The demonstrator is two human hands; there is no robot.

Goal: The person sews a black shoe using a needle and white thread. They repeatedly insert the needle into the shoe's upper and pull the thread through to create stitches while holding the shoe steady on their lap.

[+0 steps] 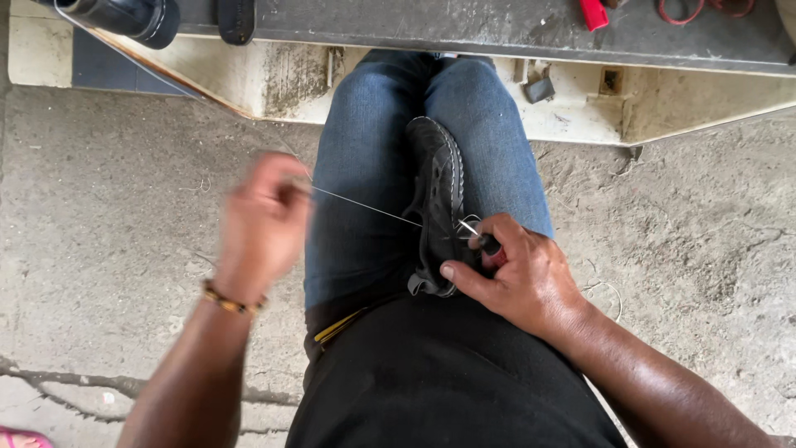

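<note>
The shoe (438, 207) sits clamped between the knees, touching the right hand (518, 278), which grips an awl (487, 243). The blurred left hand (264, 220), well apart, pinches the taut thread (365, 208).

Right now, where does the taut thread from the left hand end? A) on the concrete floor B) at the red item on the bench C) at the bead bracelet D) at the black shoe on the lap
D: the thread runs from the left hand to the black shoe, where the right hand holds a tool.
</note>
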